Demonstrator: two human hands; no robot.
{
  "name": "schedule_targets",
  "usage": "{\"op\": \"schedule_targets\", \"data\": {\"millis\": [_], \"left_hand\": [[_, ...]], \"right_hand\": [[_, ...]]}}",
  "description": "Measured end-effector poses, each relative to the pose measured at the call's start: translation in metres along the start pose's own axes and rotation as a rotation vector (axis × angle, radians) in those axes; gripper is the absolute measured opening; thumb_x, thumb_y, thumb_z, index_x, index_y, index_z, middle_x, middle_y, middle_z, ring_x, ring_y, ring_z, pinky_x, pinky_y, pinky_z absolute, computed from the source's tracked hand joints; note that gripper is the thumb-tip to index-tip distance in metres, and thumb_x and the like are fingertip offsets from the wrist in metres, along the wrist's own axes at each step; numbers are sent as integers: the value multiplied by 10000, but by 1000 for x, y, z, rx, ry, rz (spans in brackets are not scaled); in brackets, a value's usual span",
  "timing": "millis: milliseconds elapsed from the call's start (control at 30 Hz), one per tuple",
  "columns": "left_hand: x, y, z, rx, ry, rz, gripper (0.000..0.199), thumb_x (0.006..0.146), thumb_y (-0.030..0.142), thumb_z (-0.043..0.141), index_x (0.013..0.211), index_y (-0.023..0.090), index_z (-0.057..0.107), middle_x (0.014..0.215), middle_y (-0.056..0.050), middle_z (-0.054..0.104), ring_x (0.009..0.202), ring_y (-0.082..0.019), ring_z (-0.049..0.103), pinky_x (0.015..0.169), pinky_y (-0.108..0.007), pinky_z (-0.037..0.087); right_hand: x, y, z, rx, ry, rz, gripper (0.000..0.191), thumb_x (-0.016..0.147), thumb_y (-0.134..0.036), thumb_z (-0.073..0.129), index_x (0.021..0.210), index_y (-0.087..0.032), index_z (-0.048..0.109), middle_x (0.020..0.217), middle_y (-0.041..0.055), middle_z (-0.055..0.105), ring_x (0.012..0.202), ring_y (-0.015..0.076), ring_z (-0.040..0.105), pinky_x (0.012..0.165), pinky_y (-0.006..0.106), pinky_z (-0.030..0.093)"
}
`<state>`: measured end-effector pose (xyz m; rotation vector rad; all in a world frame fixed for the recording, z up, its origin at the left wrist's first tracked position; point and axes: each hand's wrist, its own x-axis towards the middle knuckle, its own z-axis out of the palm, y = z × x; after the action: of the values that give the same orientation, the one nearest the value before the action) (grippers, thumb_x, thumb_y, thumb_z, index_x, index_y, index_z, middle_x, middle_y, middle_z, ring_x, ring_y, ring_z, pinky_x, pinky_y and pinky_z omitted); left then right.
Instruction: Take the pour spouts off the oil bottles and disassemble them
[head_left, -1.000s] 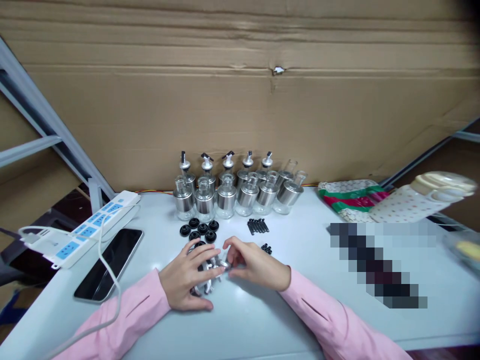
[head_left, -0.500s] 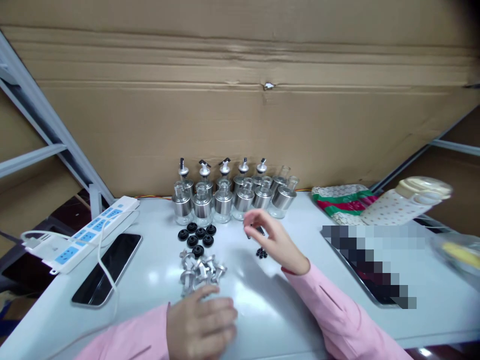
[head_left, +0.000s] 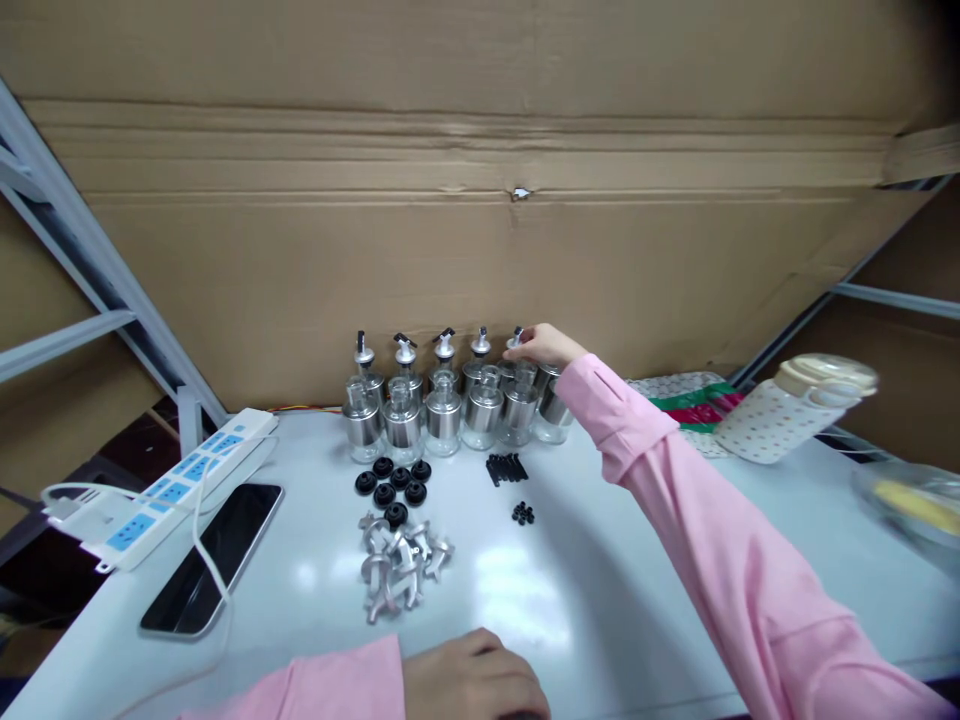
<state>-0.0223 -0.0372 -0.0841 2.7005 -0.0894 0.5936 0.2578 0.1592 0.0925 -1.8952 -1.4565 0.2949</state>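
My right hand reaches to the back row, its fingers pinched round the silver pourer top of the rightmost capped bottle. Near the front edge my left hand is curled, with a dark thing partly showing under its fingers; I cannot make out what it is. Glass bottles with steel bands stand in two rows, several in back with pourers. In front lie black ridged stoppers, silver spouts, black narrow pieces and small black rings.
A white power strip and a phone with a cable lie at left. On the right are a patterned bag, a dotted jug and a clear container. Cardboard rises behind the bottles.
My right hand has moved up and back from above the black pieces to a pourer top. My left hand has moved right and nearer the front edge, away from the spouts, and curled.
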Motion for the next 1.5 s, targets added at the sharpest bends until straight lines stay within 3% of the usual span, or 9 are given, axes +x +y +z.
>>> {"op": "schedule_targets", "data": {"millis": [100, 267, 433, 533, 600, 700, 833, 967, 1500], "left_hand": [[-4, -3, 3, -10, -24, 33, 143, 946, 264, 443, 1003, 221, 566, 1042, -10, 682, 994, -127, 599, 826, -245, 378], [4, 1, -14, -122, -39, 9, 188, 944, 288, 432, 1034, 215, 580, 1070, -43, 681, 1024, -165, 593, 865, -277, 384], [9, 4, -32, -490, -88, -236, 341, 881, 414, 514, 1159, 224, 568, 1042, -100, 662, 988, -224, 591, 878, -327, 427], [5, -3, -28, -866, 79, -423, 906, 641, 556, 728, 1387, 257, 311, 1221, -146, 524, 952, -245, 589, 843, -378, 450], [3, -9, -22, -1107, 240, -534, 1246, 476, 561, 820, 1445, 278, 90, 1358, -203, 340, 973, -258, 574, 831, -408, 447], [6, -15, -19, -1317, 352, -589, 1349, 387, 528, 866, 1438, 306, 51, 1405, -204, 235, 1143, -312, 468, 911, -457, 382], [14, -11, -33, -1358, 413, -505, 1104, 357, 480, 888, 1313, 251, 387, 1239, -135, 478, 1165, -316, 443, 964, -448, 331], [17, -2, -52, -1278, 382, -706, 787, 435, 494, 854, 1085, 155, 569, 1003, -92, 601, 919, -235, 545, 813, -350, 410], [26, -2, -65, -1133, 256, -662, 466, 600, 485, 718, 843, 104, 606, 774, -76, 601, 725, -183, 559, 658, -288, 454]], "right_hand": [[1, -6, 3, -77, -66, 85, 264, 890, -329, 542, 1056, -129, 586, 1036, 55, 617, 893, 173, 614, 774, 361, 524], [-13, -27, -17, -119, 130, 86, 209, 695, -254, 719, 824, -107, 647, 866, 111, 660, 873, 248, 612, 787, 373, 472], [-50, -60, -59, 247, 601, -352, 140, 733, -240, 650, 859, -194, 608, 851, 43, 642, 770, 163, 586, 779, 337, 467], [-85, -79, -70, 756, 709, -604, 164, 784, -231, 559, 939, -179, 547, 811, 9, 584, 719, 127, 611, 697, 300, 484], [-114, -85, -65, 1013, 573, -615, 159, 798, -243, 538, 935, -164, 539, 745, -4, 563, 629, 119, 598, 619, 283, 487], [-158, -81, -39, 1126, 180, -386, 192, 812, -324, 562, 951, -191, 569, 759, 2, 585, 606, 121, 587, 545, 254, 483], [-204, -63, 7, 1238, -332, -124, 237, 826, -389, 580, 996, -223, 578, 835, 18, 595, 683, 136, 597, 630, 279, 497], [-219, -54, 36, 1340, -561, -45, 262, 821, -420, 593, 977, -210, 571, 875, 29, 584, 726, 146, 595, 684, 300, 483], [-229, -52, 71, 1298, -529, -101, 270, 875, -474, 497, 975, -224, 497, 679, -20, 511, 595, 112, 470, 570, 247, 368]]}}
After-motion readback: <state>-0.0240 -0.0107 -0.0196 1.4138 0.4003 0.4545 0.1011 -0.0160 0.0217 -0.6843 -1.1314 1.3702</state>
